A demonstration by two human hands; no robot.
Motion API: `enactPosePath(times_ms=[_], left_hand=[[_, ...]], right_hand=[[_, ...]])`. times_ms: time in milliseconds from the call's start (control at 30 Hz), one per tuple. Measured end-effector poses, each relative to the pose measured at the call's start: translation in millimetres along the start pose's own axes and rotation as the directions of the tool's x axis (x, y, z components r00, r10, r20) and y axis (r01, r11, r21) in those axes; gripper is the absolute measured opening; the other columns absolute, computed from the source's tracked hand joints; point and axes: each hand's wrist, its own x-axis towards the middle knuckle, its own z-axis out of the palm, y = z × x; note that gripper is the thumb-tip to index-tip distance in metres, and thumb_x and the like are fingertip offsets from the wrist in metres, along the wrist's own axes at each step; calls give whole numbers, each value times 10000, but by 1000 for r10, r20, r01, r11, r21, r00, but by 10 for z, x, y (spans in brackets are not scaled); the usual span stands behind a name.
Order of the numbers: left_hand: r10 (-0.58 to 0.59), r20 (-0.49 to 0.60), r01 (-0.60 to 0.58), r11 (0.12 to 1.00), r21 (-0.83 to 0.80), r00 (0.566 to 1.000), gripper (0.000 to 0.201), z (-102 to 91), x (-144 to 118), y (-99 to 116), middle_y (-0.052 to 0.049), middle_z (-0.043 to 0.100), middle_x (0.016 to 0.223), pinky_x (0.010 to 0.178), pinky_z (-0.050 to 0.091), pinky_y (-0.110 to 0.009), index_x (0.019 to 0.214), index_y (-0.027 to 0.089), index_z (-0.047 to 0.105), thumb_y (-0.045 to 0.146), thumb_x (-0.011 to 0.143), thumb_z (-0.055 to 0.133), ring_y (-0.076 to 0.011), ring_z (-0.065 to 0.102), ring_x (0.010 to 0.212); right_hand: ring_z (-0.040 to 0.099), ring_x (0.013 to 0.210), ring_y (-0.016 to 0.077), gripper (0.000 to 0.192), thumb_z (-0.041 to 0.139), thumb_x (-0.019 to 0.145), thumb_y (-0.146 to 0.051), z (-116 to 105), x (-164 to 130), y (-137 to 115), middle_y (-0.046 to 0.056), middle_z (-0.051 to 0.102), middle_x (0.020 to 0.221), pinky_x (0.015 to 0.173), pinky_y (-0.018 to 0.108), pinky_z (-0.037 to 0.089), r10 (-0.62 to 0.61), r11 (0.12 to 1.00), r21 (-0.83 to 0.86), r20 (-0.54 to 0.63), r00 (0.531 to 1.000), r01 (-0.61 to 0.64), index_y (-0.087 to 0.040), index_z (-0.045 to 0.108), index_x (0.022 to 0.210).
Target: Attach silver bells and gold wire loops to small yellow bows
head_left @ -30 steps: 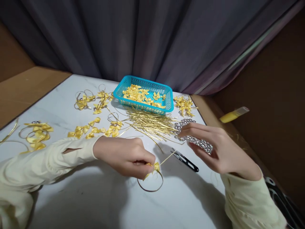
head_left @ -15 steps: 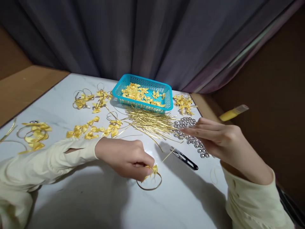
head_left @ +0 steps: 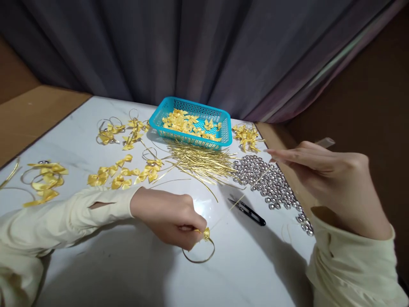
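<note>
My left hand (head_left: 175, 217) is closed in a pinch on a small yellow ribbon bow (head_left: 206, 233), just above the table. A gold cord loop (head_left: 206, 260) hangs from that bow. My right hand (head_left: 322, 175) is raised over the right side, its fingers pressed together on a thin yellowish thread (head_left: 255, 183). The thread runs slanting down from those fingertips towards the bow, and its lower part is hard to make out. Beneath it lie black-handled thread snips (head_left: 247, 212). Silver beads (head_left: 265, 179) are spread below and beside my right hand.
A blue plastic basket (head_left: 191, 138) of yellow bows stands at the back. In front lies a heap of gold cords (head_left: 201, 164). Bows with loops (head_left: 47, 183) lie at left, others (head_left: 246, 138) at back right. A clear tip (head_left: 326, 142) shows behind my right hand.
My right hand has moved right and slightly up, drawing the thread further from the bow and uncovering more beads. My left hand has stayed nearly still.
</note>
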Motion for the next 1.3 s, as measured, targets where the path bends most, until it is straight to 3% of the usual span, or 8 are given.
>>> enactPosePath(times_ms=[267,533,867,1033,1167,1233,1300], left_hand=[[4,23,-3,999,-39,1000,292,26,-1,-37,76,229,462,391,191,-206,565,211,205,15,673,392,-79,160,419],[-15,58,20,997,-75,998,281,8,-2,-72,80,223,468,401,197,-191,562,209,243,23,693,408,-89,155,439],[15,49,-11,996,-92,999,295,37,-2,-30,78,221,466,399,198,-200,553,212,213,15,675,396,-85,158,425],[2,17,-2,1000,-25,1000,282,56,0,-12,72,217,464,395,188,-218,570,209,195,39,683,390,-86,162,417],[-43,-45,45,998,41,998,265,32,10,-16,76,172,478,392,166,-223,587,209,205,45,700,379,-91,123,431],[-54,-63,56,998,32,997,260,9,14,-16,81,169,478,397,177,-208,588,207,219,51,721,378,-86,129,433],[-62,-61,63,998,14,996,246,-13,15,-15,86,191,475,402,193,-190,592,204,250,56,738,383,-77,151,427]], right_hand=[[376,494,86,206,572,811,-237,-68,-36,57,16,543,612,456,250,287,198,978,-37,-123,972,-204,-177,729,931],[345,470,64,231,538,834,-230,-56,-24,119,16,544,608,428,235,246,180,975,-106,-126,976,-193,-139,730,925],[447,510,73,201,551,820,-171,51,13,222,34,600,611,484,217,334,110,971,-200,-113,987,-131,-131,730,902],[521,523,85,244,519,814,-142,72,65,167,68,680,718,521,215,391,184,968,-179,45,982,-174,-124,681,996],[534,539,103,377,468,829,-150,19,74,-82,81,695,871,510,226,427,252,964,12,272,929,-265,-129,496,1204],[565,634,116,341,476,825,-161,21,69,-258,89,655,1012,535,226,450,153,969,130,356,922,-211,-163,510,1164],[595,790,139,223,509,823,-168,68,62,-432,81,634,1020,647,231,474,-27,965,247,426,904,-88,-169,574,1036]])
